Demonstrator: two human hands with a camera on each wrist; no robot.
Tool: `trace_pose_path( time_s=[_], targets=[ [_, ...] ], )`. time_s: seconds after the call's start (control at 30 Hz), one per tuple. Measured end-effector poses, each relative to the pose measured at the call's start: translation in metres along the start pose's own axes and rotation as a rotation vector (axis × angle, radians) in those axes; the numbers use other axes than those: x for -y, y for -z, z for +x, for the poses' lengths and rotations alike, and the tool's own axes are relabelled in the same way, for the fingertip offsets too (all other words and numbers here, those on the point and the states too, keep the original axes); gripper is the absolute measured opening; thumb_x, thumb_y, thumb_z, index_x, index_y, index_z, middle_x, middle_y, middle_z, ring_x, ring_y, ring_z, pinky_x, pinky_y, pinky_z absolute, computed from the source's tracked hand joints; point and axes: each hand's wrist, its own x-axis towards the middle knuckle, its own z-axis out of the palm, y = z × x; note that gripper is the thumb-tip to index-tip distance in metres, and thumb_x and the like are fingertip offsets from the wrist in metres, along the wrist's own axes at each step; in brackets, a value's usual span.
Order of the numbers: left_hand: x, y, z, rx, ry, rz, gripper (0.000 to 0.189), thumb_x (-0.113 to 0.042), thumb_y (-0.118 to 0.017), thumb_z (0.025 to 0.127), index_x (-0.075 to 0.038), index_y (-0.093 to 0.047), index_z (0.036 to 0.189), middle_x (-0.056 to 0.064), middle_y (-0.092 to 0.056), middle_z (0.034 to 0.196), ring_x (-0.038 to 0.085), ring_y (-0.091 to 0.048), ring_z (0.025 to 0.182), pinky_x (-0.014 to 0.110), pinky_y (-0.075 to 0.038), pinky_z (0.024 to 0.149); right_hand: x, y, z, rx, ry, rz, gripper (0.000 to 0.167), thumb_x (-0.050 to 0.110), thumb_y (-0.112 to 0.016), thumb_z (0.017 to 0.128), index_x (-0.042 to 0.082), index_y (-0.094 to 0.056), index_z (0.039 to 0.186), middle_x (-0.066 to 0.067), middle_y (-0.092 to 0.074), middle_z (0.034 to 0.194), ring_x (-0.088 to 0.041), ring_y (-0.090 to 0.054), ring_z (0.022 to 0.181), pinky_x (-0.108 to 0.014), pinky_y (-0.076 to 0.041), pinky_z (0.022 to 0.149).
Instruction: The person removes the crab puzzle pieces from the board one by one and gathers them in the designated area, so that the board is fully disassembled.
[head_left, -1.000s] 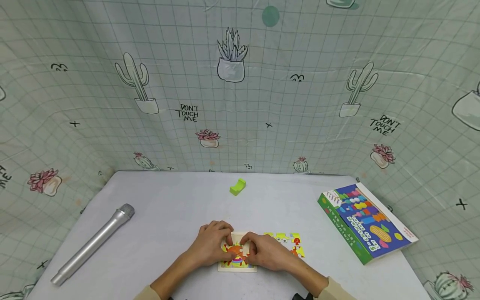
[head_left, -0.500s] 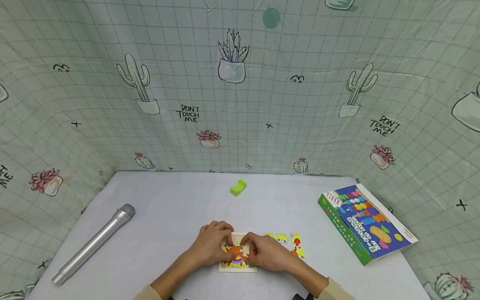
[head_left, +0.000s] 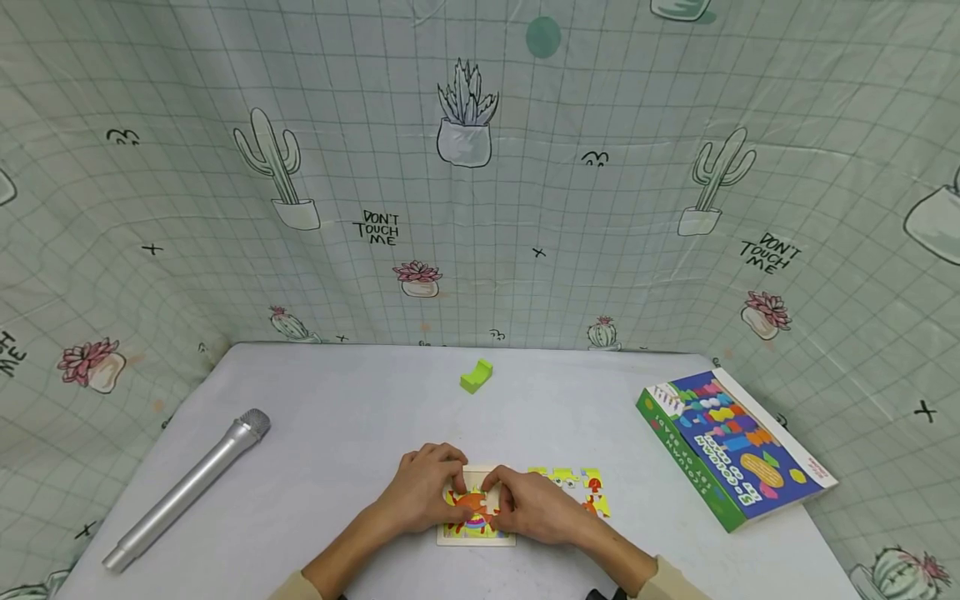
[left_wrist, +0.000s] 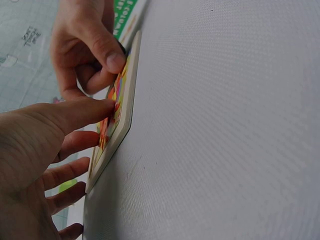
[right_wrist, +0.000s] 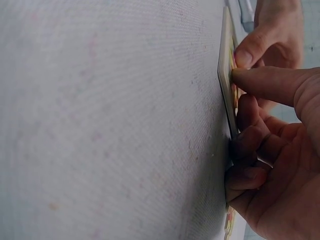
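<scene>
A jigsaw puzzle (head_left: 476, 533) in a pale wooden frame lies on the table, partly assembled into an orange and yellow picture. Bare wood shows at its upper right. My left hand (head_left: 422, 490) is at its left side: the thumb (left_wrist: 100, 109) presses on the picture while the loosely spread fingers touch the frame's far edge. My right hand (head_left: 542, 505) is at the right side, its thumb (right_wrist: 255, 80) and curled index finger pinching a puzzle piece there, mostly covered by the hand. Both thumbs are close together. Several loose puzzle pieces (head_left: 594, 483) lie beyond the right hand.
A silver microphone (head_left: 187, 490) lies at the table's left. At the right is a green and blue toy box (head_left: 731, 442). A small lime-green curved block (head_left: 476, 377) sits toward the back. A patterned cloth (head_left: 480, 208) hangs behind the table.
</scene>
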Motion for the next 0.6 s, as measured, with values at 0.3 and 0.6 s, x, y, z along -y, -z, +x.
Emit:
trace_pose_path(
  time_s=[0.3,0.6],
  targets=[
    [0.0003,0.0000,0.0000,-0.001,-0.001,-0.003,0.029,-0.046,-0.085,0.074,-0.028,-0.062,0.074,-0.005,-0.061,0.123,0.026,-0.052,0.120,0.063,-0.039,0.095,0.0011,0.0003,0.0006,0.010,-0.003,-0.001,0.035,0.018,-0.076,0.087,0.012,-0.058,0.117,0.014,-0.057,0.070,0.001,-0.050,0.057,-0.019,-0.041,0.057],
    [-0.0011,0.0007,0.0007,0.008,0.009,-0.011,0.030,-0.046,-0.086,0.073,-0.028,-0.062,0.074,-0.004,-0.062,0.124,0.026,-0.053,0.120,0.063,-0.038,0.097,0.0030,0.0011,0.0010,0.020,-0.023,0.006,0.035,0.020,-0.077,0.087,0.013,-0.058,0.116,0.013,-0.058,0.071,0.000,-0.050,0.057,-0.019,-0.041,0.057]
  ],
)
